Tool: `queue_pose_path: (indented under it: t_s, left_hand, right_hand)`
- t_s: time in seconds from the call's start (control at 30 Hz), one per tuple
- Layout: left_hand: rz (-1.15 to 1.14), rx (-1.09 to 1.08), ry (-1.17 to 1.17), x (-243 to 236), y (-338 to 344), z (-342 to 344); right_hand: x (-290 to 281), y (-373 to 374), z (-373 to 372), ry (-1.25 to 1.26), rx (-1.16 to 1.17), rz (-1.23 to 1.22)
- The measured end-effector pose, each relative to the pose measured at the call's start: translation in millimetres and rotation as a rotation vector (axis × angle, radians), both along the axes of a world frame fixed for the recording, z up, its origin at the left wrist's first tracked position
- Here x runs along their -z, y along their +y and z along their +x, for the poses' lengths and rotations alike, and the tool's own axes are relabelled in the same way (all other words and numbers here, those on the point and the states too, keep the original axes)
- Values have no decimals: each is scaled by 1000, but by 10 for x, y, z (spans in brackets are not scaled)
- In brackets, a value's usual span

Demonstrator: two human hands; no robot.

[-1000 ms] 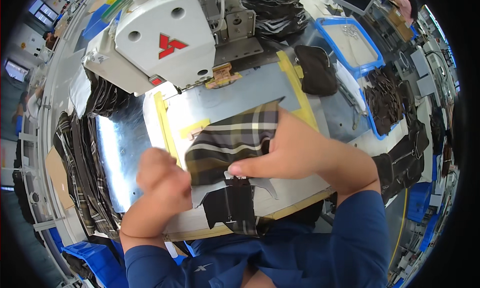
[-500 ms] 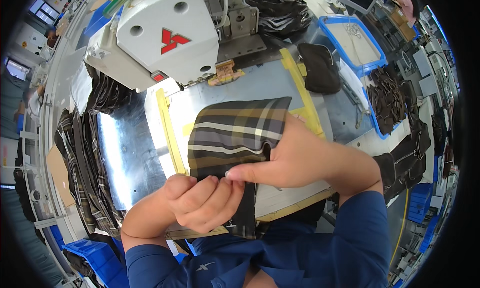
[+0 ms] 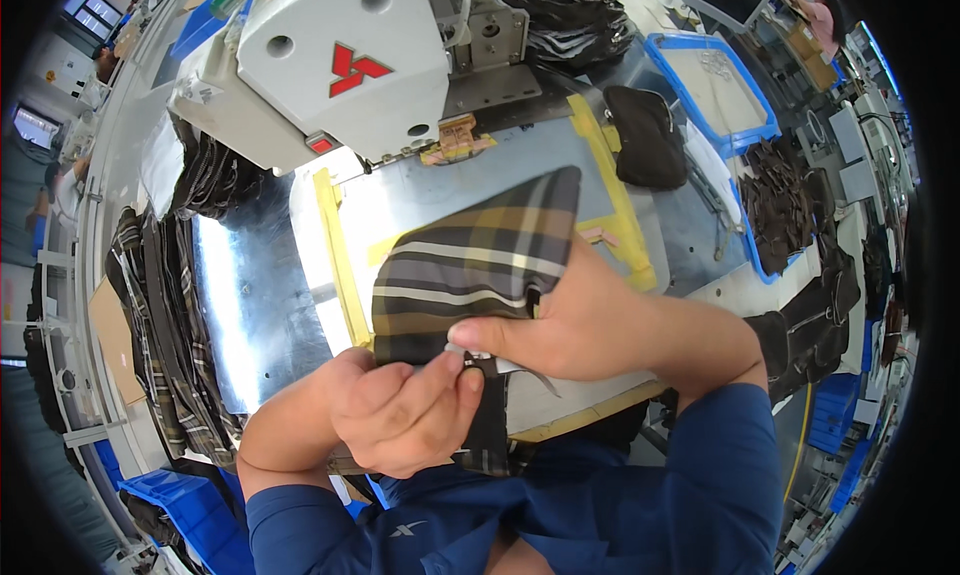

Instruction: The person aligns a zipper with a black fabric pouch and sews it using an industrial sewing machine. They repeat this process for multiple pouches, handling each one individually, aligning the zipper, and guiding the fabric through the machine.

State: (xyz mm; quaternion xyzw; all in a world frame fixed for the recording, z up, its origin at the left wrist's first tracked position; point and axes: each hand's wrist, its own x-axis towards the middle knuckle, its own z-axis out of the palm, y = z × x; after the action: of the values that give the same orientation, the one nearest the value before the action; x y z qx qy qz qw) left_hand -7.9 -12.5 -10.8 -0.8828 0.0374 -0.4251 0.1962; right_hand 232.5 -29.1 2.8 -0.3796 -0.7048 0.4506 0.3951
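A brown, grey and white plaid fabric piece [image 3: 470, 250] is spread between my hands over the sewing machine's work plate. My right hand [image 3: 565, 325] grips its right side, thumb on top and the other fingers hidden beneath the cloth. At the near edge my left hand [image 3: 405, 410] is closed, thumb and forefinger pinched close to my right thumb tip. A small silvery metal piece [image 3: 478, 356], too small to name surely, shows between the hands. From there a dark strip [image 3: 488, 420] hangs toward my lap.
A white sewing machine head [image 3: 335, 65] stands ahead. Yellow tape strips [image 3: 342, 260] mark the plate [image 3: 420, 200]. Plaid cloth stacks [image 3: 165, 345] lie left. A dark pouch [image 3: 645, 140], blue trays [image 3: 765, 125] and dark pieces [image 3: 775, 200] lie right.
The fabric's far right corner has tilted up and away. My left hand's fingers have shifted and loosened somewhat, exposing the small metal piece by my right thumb.
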Motion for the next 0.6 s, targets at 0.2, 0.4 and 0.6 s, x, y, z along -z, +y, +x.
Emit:
queue_pose_path:
  t_s: [0.2, 0.4, 0.6]
  left_hand:
    - [-168, -64, 4, -114, -28, -76]
    - [-290, -121, -3, -103, -98, -172]
    - [-265, -15, 1, -122, -72, -137]
  right_hand:
    - [-309, -77, 135, 77, 41, -160]
    - [-340, -77, 164, -263, -2, 271]
    - [-254, -132, 58, -472, 236, 814]
